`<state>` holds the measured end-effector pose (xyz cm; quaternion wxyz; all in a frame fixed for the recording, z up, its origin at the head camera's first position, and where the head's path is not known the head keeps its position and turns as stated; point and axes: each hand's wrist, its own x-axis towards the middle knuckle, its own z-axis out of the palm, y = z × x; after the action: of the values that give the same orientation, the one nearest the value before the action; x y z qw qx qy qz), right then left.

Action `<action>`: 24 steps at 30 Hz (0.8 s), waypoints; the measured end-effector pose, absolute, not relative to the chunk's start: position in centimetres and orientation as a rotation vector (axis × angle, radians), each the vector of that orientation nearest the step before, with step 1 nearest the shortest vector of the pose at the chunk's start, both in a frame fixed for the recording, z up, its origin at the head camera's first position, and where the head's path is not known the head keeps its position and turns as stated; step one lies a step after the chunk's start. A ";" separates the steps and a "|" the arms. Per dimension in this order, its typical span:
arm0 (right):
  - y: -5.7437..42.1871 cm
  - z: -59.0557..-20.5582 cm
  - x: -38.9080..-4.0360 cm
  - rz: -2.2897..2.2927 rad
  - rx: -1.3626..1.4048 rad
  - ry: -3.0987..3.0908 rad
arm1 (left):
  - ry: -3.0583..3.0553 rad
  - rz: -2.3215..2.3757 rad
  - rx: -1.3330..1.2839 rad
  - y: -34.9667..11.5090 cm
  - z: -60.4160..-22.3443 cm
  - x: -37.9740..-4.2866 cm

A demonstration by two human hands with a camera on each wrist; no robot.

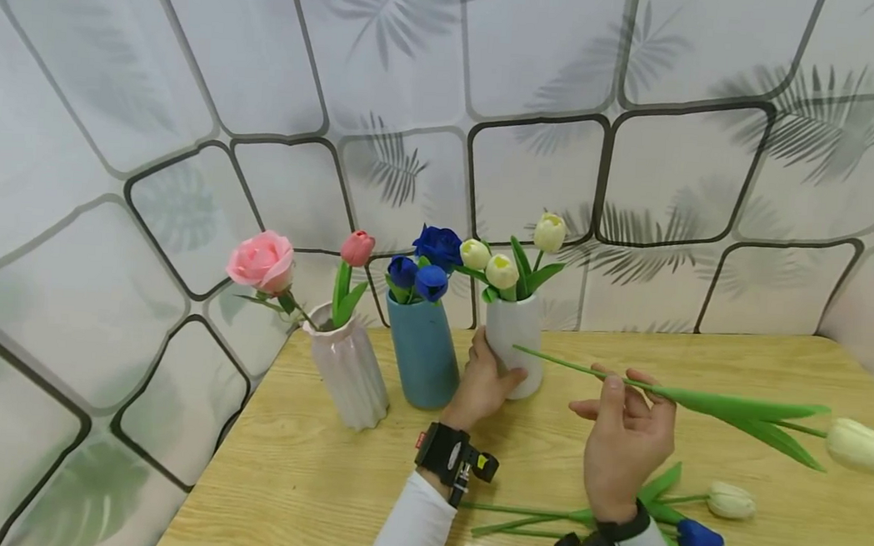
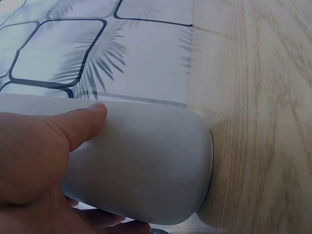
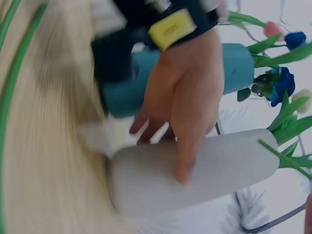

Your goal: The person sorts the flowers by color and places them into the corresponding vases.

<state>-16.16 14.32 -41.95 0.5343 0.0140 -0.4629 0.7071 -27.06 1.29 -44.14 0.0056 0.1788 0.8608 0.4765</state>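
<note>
My left hand (image 1: 481,384) grips the lower body of a white vase (image 1: 518,324), thumb on the near side in the left wrist view. The vase stands upright on the table with white tulips (image 1: 502,271) and green leaves in its mouth. My right hand (image 1: 630,439) pinches the stem of another white tulip (image 1: 737,407). This tulip lies nearly level in the air, its bloom to the right and its stem end pointing left, in front of the white vase. Just left of my left hand stands a blue vase (image 1: 423,356) with blue flowers (image 1: 439,246).
A pinkish ribbed vase (image 1: 348,372) at the left holds a pink rose (image 1: 263,262) and a pink tulip (image 1: 357,249). Beneath my right forearm, loose stems lie on the wooden table (image 1: 280,497), with a white tulip (image 1: 731,500) and a blue one (image 1: 700,538). Patterned cloth (image 1: 540,179) hangs behind.
</note>
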 end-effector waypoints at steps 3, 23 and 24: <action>14.0 -41.6 -16.2 1.529 0.157 -1.138 | 2.703 1.480 0.572 1.2 -44.1 -27.1; 14.1 -39.5 -18.0 1.013 0.279 -1.730 | 2.778 1.403 0.530 1.5 -44.3 -27.2; 14.2 -39.3 -18.3 1.003 0.265 -1.777 | 2.781 1.398 0.532 1.4 -44.3 -27.2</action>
<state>-18.31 14.20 -39.32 0.5158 0.1105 -0.7399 0.4174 -27.16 1.43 -44.29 -0.0081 0.1683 0.8807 0.4428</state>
